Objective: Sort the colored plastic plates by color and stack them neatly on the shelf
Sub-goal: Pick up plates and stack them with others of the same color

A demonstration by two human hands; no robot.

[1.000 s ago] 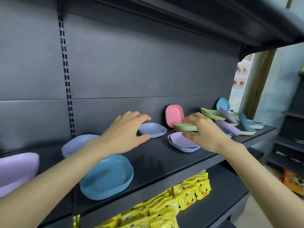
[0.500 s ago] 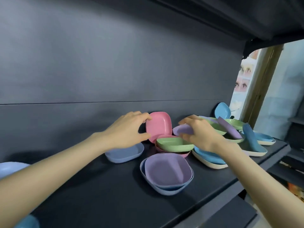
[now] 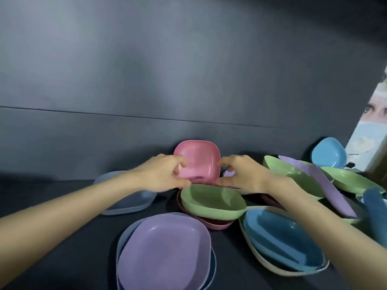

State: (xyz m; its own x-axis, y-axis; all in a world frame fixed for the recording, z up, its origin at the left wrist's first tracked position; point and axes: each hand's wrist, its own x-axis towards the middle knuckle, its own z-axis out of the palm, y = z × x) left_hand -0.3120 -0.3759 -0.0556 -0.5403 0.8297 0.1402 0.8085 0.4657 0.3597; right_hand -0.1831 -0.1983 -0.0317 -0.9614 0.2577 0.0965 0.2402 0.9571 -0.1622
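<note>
**Both hands on the pink plate at the back of the shelf**

A pink plate [image 3: 198,162] stands on edge against the dark back wall [image 3: 146,80], its hollow side facing out. The left hand [image 3: 161,176] has curled fingers on its left edge with the thumb low, and the right hand [image 3: 245,174] pinches its right edge the same way, so both hold it between them.

Just in front lies a green plate [image 3: 211,200], resting on a darker pink plate [image 3: 213,223]. Nearer on the shelf [image 3: 52,258] a purple plate [image 3: 163,254] sits nested in a pale blue one. To the left, partly behind the left forearm, lies a pale blue plate [image 3: 129,201]. To the right, blue plates [image 3: 280,241] are nested inside a cream one. Farther right is a loose jumble of green plates [image 3: 297,181] with a tilted purple plate [image 3: 326,185] across them. A blue plate [image 3: 327,152] leans at the far right, beside a poster [image 3: 368,132].
</note>
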